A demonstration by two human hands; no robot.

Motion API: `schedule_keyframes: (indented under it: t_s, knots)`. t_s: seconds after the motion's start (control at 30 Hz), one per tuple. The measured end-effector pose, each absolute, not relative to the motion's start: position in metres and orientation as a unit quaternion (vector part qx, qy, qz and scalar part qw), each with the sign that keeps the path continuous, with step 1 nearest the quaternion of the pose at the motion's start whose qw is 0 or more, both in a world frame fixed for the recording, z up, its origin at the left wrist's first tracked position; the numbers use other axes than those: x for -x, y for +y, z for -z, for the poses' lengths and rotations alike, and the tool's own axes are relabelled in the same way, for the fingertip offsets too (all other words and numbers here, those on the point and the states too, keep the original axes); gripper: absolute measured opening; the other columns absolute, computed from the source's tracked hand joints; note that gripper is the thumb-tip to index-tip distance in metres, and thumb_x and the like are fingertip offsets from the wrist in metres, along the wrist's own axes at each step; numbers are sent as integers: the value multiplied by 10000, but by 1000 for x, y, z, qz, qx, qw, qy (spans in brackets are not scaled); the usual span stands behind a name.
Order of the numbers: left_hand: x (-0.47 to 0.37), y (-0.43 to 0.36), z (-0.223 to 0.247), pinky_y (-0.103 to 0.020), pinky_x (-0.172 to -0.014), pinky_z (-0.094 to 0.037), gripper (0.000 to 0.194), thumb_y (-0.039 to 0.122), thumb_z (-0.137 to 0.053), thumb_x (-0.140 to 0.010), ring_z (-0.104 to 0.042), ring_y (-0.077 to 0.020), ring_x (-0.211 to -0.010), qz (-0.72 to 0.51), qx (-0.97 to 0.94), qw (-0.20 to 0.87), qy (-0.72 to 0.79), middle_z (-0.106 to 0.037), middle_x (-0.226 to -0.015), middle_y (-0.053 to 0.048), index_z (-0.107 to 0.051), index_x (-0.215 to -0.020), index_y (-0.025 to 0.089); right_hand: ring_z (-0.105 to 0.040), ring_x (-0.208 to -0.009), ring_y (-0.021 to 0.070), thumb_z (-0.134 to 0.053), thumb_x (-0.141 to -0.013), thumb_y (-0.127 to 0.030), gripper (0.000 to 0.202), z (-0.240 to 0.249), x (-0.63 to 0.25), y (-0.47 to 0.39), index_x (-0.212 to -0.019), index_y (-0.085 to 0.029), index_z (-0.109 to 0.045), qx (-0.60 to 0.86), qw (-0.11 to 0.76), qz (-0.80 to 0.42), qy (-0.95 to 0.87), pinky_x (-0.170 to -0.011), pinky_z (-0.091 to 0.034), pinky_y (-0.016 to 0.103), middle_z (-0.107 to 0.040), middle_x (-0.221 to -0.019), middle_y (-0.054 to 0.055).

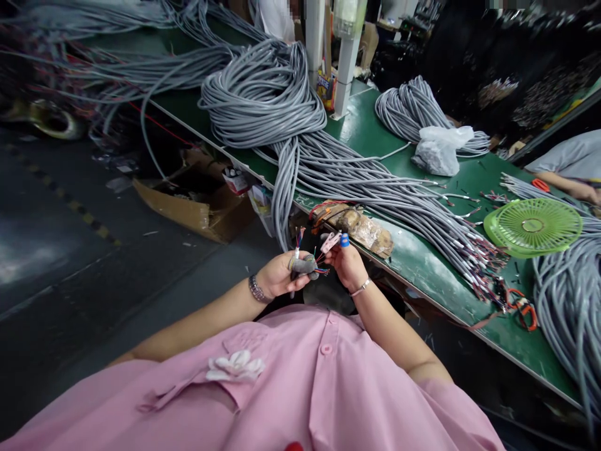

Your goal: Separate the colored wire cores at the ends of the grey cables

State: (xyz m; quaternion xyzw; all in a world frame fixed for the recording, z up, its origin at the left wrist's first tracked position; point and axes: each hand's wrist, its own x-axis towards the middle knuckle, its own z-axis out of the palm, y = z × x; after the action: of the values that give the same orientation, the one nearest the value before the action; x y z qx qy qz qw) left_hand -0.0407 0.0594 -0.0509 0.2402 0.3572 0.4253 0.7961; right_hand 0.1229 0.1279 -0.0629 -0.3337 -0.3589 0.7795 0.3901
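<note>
My left hand [285,274], with grey coverings on some fingers, is closed around a grey cable whose end [298,245] fans out into thin coloured wires. More coloured wires [322,270] stick out to the right of those fingers. Close beside it, my right hand [346,266] pinches a small pale pink tool or clip [330,242] near the wire ends; a blue covering [345,240] is on one fingertip. Both hands are in front of the green table's near edge. Just beyond them lies a taped brown bundle [364,228].
Grey cables [357,169] run across the green table [408,250], with a large coil [263,94] behind. A green fan [533,225], orange-handled scissors [528,313] and a plastic bag [440,150] sit rightward. A cardboard box [188,207] is below left. Another person's arm [570,186] shows far right.
</note>
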Motion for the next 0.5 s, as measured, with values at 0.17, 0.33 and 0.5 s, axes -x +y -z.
schedule_keyframes:
  t_s: [0.17, 0.33, 0.5]
  knots:
    - [40, 68, 55, -151, -266, -262, 187, 265, -718, -641, -422, -58, -270, -411, -235, 823, 314, -640, -544, -51, -611, -682, 117, -561, -629, 105, -625, -750, -624, 486, 59, -114, 124, -883, -159, -670, 323, 407, -802, -294, -564, -475, 212, -657, -800, 41]
    - [39, 73, 61, -138, -266, -278, 133, 203, -684, -665, -449, -58, -291, -397, -238, 839, 287, -663, -599, -69, -617, -715, 99, -567, -617, 100, -642, -792, -534, 397, 56, -108, 123, -875, -146, -676, 327, 437, -800, -249, -544, -465, 195, -659, -761, 33]
    - [35, 76, 63, -144, -254, -285, 141, 209, -691, -643, -441, -63, -275, -373, -239, 847, 294, -654, -570, -69, -636, -699, 91, -560, -608, 99, -632, -811, -514, 380, 59, -106, 123, -865, -140, -678, 309, 450, -797, -259, -521, -443, 187, -655, -748, 31]
